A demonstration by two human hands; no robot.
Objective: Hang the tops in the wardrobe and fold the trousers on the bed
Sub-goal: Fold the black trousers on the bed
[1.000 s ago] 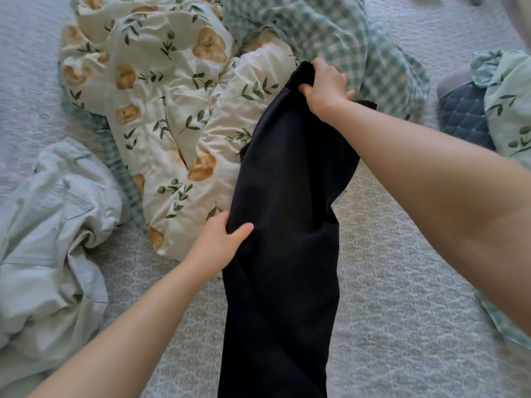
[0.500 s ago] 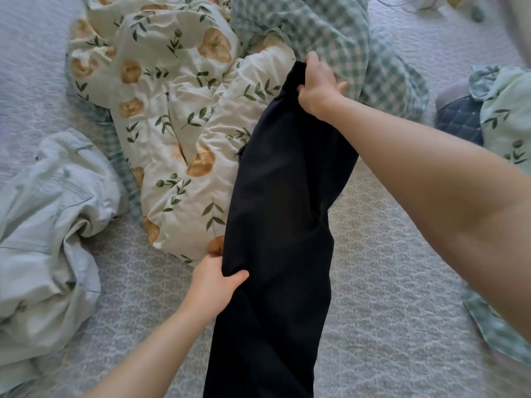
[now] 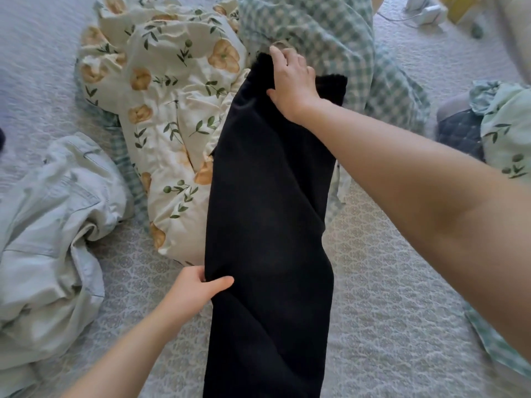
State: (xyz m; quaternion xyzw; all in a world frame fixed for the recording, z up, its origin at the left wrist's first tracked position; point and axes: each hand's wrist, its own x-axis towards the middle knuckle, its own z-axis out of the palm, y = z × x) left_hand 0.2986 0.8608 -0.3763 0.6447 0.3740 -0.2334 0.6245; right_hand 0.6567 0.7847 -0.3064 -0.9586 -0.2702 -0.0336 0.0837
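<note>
Black trousers (image 3: 270, 225) lie stretched lengthwise down the middle of the bed (image 3: 388, 311), their far end resting on the bunched duvet. My right hand (image 3: 291, 79) grips that far end, fingers curled over the fabric. My left hand (image 3: 195, 291) pinches the trousers' left edge about halfway down, thumb on top. The near end of the trousers runs out of the bottom of the view. A pale blue denim garment (image 3: 48, 225) lies crumpled at the left.
A floral cream duvet (image 3: 161, 104) with a green checked underside (image 3: 321, 33) is heaped at the back. At the right lie a dark quilted cushion (image 3: 459, 136) and a mint floral cloth (image 3: 505, 127). Small items and a cable (image 3: 422, 12) sit at the top right.
My left hand has slid down the trousers' left edge toward me. My right hand has kept hold of the far end, shifting slightly as the trousers are drawn straighter.
</note>
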